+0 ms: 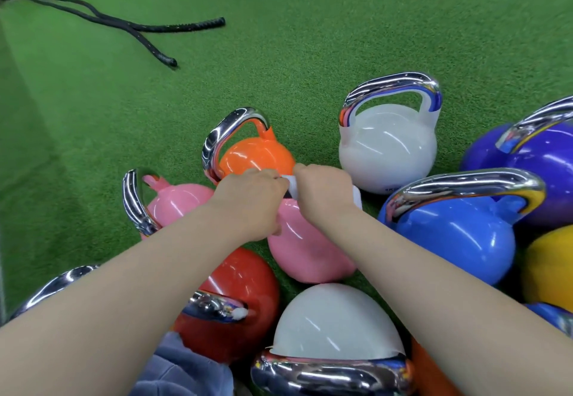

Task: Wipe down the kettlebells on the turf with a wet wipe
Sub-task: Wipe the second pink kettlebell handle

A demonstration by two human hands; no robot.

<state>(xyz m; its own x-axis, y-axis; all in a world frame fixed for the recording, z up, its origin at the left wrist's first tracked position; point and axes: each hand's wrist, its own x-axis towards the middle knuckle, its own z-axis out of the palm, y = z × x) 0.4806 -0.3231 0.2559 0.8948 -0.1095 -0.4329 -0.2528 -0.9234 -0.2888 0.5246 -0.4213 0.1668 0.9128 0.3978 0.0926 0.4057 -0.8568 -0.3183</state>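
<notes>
Both bare arms reach forward; the left hand [252, 197] and right hand [322, 189] meet, fingers curled, knuckles up.

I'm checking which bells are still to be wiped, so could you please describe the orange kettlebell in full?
The orange kettlebell has a glossy, rounded orange body and a mirror-bright chrome handle arching up to its left. It stands upright on the green turf, at the far edge of the cluster. The left hand and right hand cover its near side; contact unclear.

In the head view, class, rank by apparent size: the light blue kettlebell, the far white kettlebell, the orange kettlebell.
1. light blue kettlebell
2. far white kettlebell
3. orange kettlebell, partly hidden by the hands

Blue sits nearer the camera, so its lead over white is unsure.
</notes>
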